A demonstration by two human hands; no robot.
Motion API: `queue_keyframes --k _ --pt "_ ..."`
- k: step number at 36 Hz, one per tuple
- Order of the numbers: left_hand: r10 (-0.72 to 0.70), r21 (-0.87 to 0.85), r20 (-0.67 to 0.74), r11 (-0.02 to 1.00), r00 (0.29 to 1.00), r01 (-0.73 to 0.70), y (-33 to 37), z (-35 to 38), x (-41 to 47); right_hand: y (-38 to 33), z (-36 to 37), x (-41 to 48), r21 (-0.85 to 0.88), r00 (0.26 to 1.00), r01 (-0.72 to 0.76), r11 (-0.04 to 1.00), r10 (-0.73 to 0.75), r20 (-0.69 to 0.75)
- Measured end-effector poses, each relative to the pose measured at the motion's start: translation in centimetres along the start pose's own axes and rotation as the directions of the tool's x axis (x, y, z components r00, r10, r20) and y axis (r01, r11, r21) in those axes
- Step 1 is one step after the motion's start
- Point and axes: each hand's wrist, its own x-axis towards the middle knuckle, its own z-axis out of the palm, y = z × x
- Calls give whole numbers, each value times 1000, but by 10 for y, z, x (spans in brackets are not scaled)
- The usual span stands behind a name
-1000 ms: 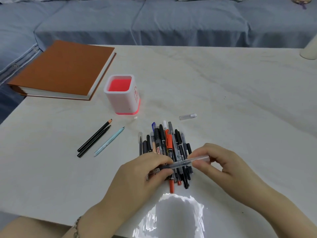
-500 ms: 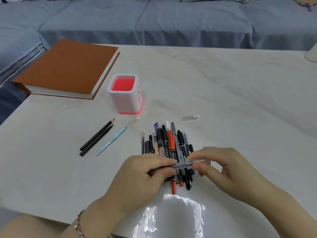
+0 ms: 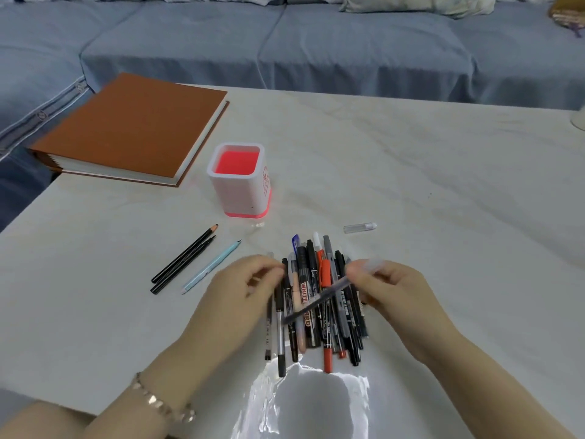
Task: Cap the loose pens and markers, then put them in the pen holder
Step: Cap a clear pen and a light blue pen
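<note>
A pile of several pens and markers [image 3: 319, 299] lies on the white table in front of me. My right hand [image 3: 392, 289] pinches the clear-capped end of a grey translucent pen [image 3: 319, 301], which slants down-left over the pile. My left hand [image 3: 240, 289] hovers at the pile's left edge with loosely curled fingers, off that pen, gripping nothing that I can see. The white pen holder [image 3: 235, 193] with a red inside stands upright beyond the pile, with nothing showing above its rim. A loose clear cap [image 3: 360, 227] lies to the right of the holder.
Two black pencils [image 3: 183, 260] and a light-blue pen [image 3: 211, 267] lie left of the pile. A thick brown book [image 3: 133, 128] sits at the back left corner. A blue sofa [image 3: 316, 49] runs behind the table. Glare marks the table's near edge.
The cap went fully onto the pen. My left hand let go of the barrel and drew left; my right hand now carries the pen alone, tilted.
</note>
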Motion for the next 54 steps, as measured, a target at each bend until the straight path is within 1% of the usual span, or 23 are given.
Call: queue_keyframes --k 2,4,7,11,13,15,16,20,22,24,26,28,30,34,38,39,40,42,44,46,50,52,54 --pt "12 230 -86 973 996 8 -23 -9 10 1 -4 5 85 996 -47 995 54 -76" --pt "15 405 -157 913 987 51 -47 -16 19 -2 -8 10 128 991 -64 990 78 -111" --pt "-38 525 -208 838 977 145 -64 -20 23 -7 -7 21 30 991 -15 999 19 -129" --pt "-80 566 -208 803 975 187 -73 -19 22 -4 9 38 -158 994 14 987 -31 -102" --pt "-86 568 -192 803 978 182 -76 -17 22 3 16 48 -321 994 39 946 -70 -88" --pt "-85 568 -179 804 980 174 -79 -13 22 10 20 56 -523 989 87 848 -138 -60" --pt "-95 558 -178 810 979 180 -79 -12 22 11 21 57 -583 985 99 806 -163 -58" --pt "-194 406 -171 880 966 249 -69 -6 18 19 22 60 -657 982 94 748 -177 -61" --pt "-194 336 -153 912 969 235 -60 -5 14 22 19 62 -668 985 90 739 -165 -50" --pt "-184 279 -135 936 974 216 -54 -5 11 21 10 66 -695 973 123 708 -223 -54" --pt "-167 229 -118 955 979 191 -50 -5 8 18 -3 73 -754 946 167 635 -319 -59" --pt "-145 187 -109 969 983 164 -45 -5 6 17 -18 84 -831 924 184 525 -380 -36" --pt "-130 149 -102 978 986 145 -40 -4 3 19 -28 96 -890 934 166 425 -358 3" --pt "-106 93 -79 989 991 113 -32 -1 -1 25 -33 112 -945 964 162 283 -249 91" --pt "-74 53 -63 996 995 77 -23 1 -4 29 -31 111 -959 960 129 254 -275 56" --pt "-61 48 -57 997 997 64 -21 2 -5 29 -32 108 -955 957 125 267 -287 45" --pt "-50 42 -51 998 997 53 -19 2 -5 30 -32 104 -943 953 128 308 -300 32" --pt "-33 35 -36 999 999 34 -14 4 -6 27 -33 90 -866 953 127 484 -303 -30" --pt "-15 23 -14 1000 1000 15 -8 6 -8 25 -33 74 -739 953 117 664 -284 -105" --pt "0 5 8 1000 1000 0 -2 9 -10 22 -33 58 -615 946 118 780 -277 -170" --pt "6 -49 40 999 999 -4 6 15 -12 13 -35 29 -297 964 116 948 -179 -196" --pt "15 -54 60 998 998 -11 9 17 -14 9 -36 16 -142 972 93 985 -121 -200" --pt "31 -53 71 998 997 -27 13 19 -16 6 -37 5 -14 975 76 997 -77 -208"
